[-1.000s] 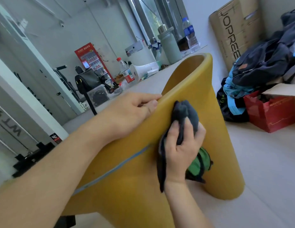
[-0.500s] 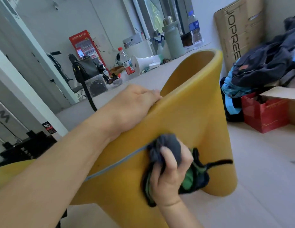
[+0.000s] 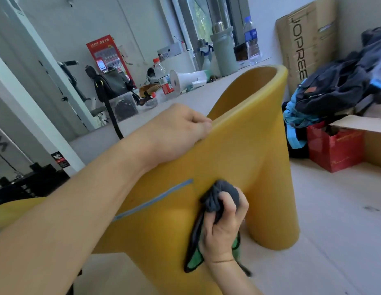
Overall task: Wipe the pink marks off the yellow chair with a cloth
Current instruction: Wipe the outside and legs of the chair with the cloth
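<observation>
Wiping is being carried out: at 5 o'clock a bunched dark cloth point(image 3: 220, 196) is being gripped by the right hand point(image 3: 222, 228) and pressed against the yellow chair point(image 3: 238, 150). Further off, at 11 o'clock, its rim point(image 3: 281, 81) is being clasped by the left hand point(image 3: 179, 128). No pink marks are being made out, only a bluish stripe point(image 3: 153, 201) at the cloth's 9 o'clock; a firm stroke that way is probably being called for.

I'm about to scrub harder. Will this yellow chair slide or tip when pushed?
It looks like light moulded plastic, so the yellow chair may slide on the smooth floor. Its broad leg suggests tipping is less likely. The left hand gripping its rim likely braces it against the cloth.
</observation>
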